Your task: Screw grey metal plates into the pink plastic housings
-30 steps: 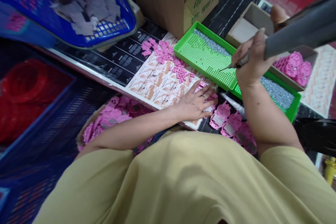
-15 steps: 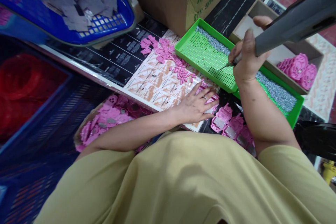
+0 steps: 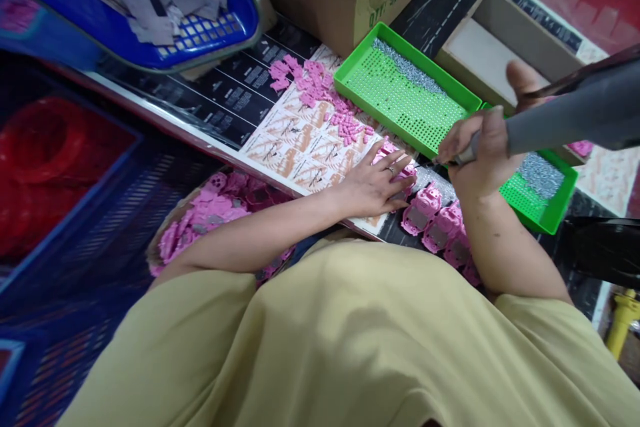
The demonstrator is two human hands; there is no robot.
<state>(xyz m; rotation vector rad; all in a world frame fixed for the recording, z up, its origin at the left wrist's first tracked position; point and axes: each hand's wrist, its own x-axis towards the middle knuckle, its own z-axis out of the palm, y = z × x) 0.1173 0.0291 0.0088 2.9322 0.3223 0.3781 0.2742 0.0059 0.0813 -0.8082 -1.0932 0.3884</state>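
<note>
My left hand (image 3: 377,183) lies flat with fingers spread over a pink plastic part (image 3: 389,149), which it presses against the table and mostly covers. In my right hand (image 3: 480,153) is a grey electric screwdriver (image 3: 555,123), held at a slant with the fingers wrapped round its front end. Its thin bit points left, close to the pink part under my left fingers; I cannot tell whether they touch. A row of pink housings (image 3: 437,227) with grey plates sits between my forearms. Behind, a green perforated tray (image 3: 400,97) holds small silver screws (image 3: 410,70).
Small pink pieces (image 3: 345,127) lie left of the tray. A second green tray (image 3: 550,213) and an open cardboard box (image 3: 485,47) stand right. A tall carton (image 3: 320,0) and a blue basket (image 3: 210,47) stand at the back. Pink parts fill a container (image 3: 200,220) below the table edge.
My right hand has brought the screwdriver from over the green tray down towards the pink part by my left hand. My left hand stays on the part.
</note>
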